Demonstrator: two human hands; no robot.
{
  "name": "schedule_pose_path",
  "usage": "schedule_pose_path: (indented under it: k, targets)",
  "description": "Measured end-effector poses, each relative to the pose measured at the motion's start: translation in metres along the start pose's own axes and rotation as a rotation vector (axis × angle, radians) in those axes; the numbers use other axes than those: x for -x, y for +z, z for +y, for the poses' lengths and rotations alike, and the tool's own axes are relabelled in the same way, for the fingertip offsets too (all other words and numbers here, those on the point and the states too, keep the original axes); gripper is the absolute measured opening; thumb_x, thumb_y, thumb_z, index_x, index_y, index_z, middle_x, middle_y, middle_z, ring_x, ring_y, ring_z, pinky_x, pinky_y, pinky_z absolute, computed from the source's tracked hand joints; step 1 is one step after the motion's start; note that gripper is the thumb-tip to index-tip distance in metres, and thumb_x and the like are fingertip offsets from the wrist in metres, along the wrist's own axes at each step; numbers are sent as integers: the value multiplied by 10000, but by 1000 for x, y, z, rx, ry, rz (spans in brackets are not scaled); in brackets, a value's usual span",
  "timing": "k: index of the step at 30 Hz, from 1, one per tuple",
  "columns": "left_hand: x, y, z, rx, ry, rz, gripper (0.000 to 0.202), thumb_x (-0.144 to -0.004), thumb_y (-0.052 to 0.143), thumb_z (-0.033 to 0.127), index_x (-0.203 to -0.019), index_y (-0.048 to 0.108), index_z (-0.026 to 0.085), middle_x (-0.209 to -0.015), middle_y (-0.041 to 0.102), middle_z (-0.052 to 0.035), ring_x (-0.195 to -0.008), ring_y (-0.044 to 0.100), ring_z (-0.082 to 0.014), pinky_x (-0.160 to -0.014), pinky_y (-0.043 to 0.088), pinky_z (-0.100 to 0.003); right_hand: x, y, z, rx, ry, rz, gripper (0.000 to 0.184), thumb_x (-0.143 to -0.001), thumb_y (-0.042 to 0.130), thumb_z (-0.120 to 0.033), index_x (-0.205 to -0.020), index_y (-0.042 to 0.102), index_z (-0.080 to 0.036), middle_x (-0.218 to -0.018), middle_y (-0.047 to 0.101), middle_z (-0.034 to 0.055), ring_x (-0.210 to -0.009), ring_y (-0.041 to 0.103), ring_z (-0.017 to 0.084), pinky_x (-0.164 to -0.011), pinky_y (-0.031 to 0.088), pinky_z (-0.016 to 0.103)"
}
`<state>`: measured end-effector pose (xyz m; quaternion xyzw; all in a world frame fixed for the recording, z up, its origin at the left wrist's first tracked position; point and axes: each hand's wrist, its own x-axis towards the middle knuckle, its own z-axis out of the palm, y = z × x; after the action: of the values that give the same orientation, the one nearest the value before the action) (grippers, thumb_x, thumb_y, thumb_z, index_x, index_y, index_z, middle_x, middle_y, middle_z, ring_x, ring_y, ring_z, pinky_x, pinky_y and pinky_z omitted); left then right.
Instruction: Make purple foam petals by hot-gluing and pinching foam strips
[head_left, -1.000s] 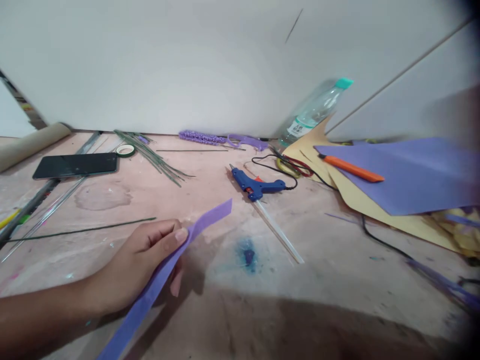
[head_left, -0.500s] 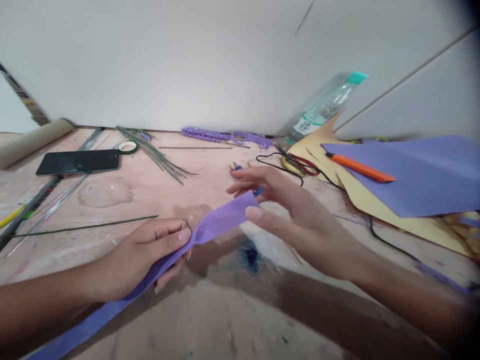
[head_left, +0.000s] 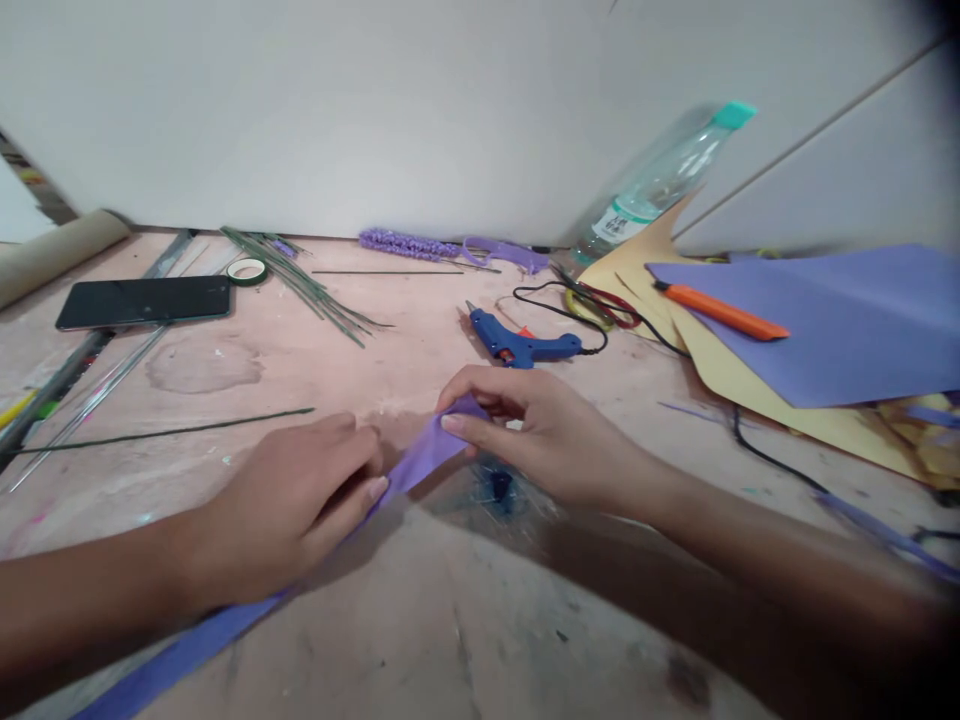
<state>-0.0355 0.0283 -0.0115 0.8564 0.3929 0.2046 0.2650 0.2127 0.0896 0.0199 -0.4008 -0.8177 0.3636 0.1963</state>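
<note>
A long purple paper strip (head_left: 421, 462) runs from the lower left to the middle of the wooden table (head_left: 420, 620). My left hand (head_left: 296, 505) lies over the strip with its fingers closed on it. My right hand (head_left: 536, 435) pinches the strip's far end between thumb and fingers, low over the table. A blue glue gun (head_left: 521, 345) lies just beyond my right hand, with a black cord trailing to the right.
A black phone (head_left: 142, 301), green tape roll (head_left: 247, 270), green wires (head_left: 307, 295) and metal rods lie at the left. At the right are purple and tan paper sheets (head_left: 832, 320), an orange cutter (head_left: 724, 312) and a plastic bottle (head_left: 660, 185). A wall stands behind.
My right hand came in from the right and took the strip's free end. Both hands then lowered the strip toward the table, uncovering the glue gun.
</note>
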Motion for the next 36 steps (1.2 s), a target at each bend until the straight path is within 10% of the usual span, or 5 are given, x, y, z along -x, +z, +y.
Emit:
schedule_pose_path:
  k: [8, 18, 23, 36]
  targets:
    - [4, 15, -13, -466, 382, 64, 394, -961, 452, 47, -1337, 539, 127, -1428, 622, -117, -1251, 517, -303, -1019, 362, -441, -8, 12, 16, 353, -81, -24, 69, -945, 668, -201, -977, 729, -191, -692, 684, -16, -612, 588, 127, -623, 363, 254]
    - [-2, 6, -10, -296, 354, -1, 415, -975, 404, 68, -1364, 531, 141, -1311, 695, -107, -1275, 546, -284, -1002, 376, -423, -9, -41, 41, 736, -88, 337, 209, -860, 560, -193, -1045, 654, -208, -1078, 694, 132, -1014, 650, 318, -809, 465, 412]
    - [-9, 3, -13, -277, 308, 22, 418, -1008, 349, 53, -1348, 547, 198, -1220, 731, -96, -1231, 598, -249, -959, 408, -393, -7, -73, 70, 711, -77, 171, 384, -769, 557, -193, -1140, 652, -225, -1197, 690, 133, -1153, 632, 362, -961, 501, 516]
    - [-2, 8, -4, -353, 321, -3, 326, -1010, 476, 130, -1331, 536, 143, -1316, 688, -101, -1324, 499, -287, -1064, 301, -436, -12, -71, 95, 569, -57, 153, 305, -771, 563, -244, -1064, 644, -215, -1117, 645, 142, -1061, 613, 349, -930, 494, 509]
